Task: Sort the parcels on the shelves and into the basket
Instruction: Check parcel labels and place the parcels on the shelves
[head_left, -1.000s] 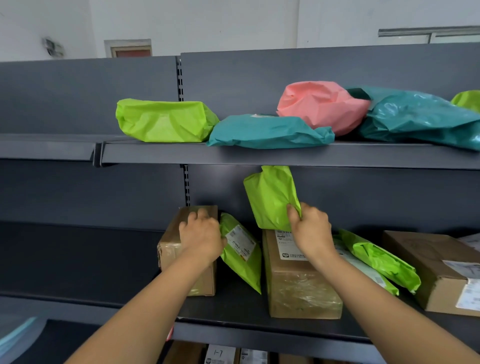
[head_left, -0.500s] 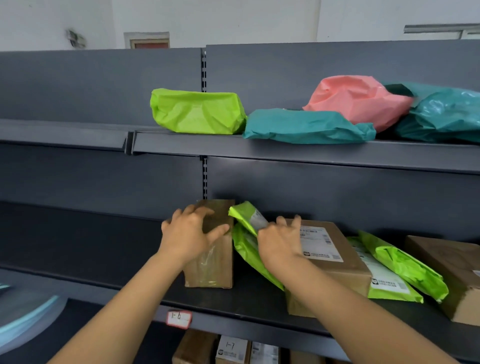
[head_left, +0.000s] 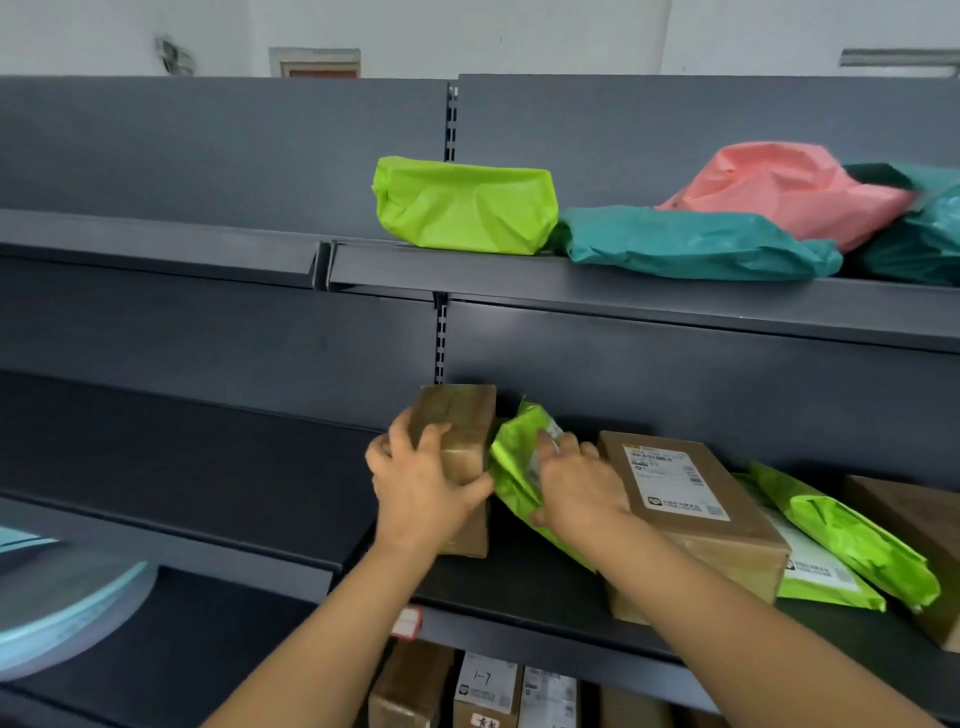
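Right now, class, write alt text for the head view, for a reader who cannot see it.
On a dark shelf, the left hand grips an upright brown box while the right hand holds a green mailer leaning beside it. A larger labelled box lies alongside; a green bag, a teal bag and a pink bag sit on the upper shelf.

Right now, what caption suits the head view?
Left hand grips a brown box; right hand holds the green bag beside it.

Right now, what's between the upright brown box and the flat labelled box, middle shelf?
A green mailer, held by the right hand, beside the upright brown box that the left hand grips. Head view.
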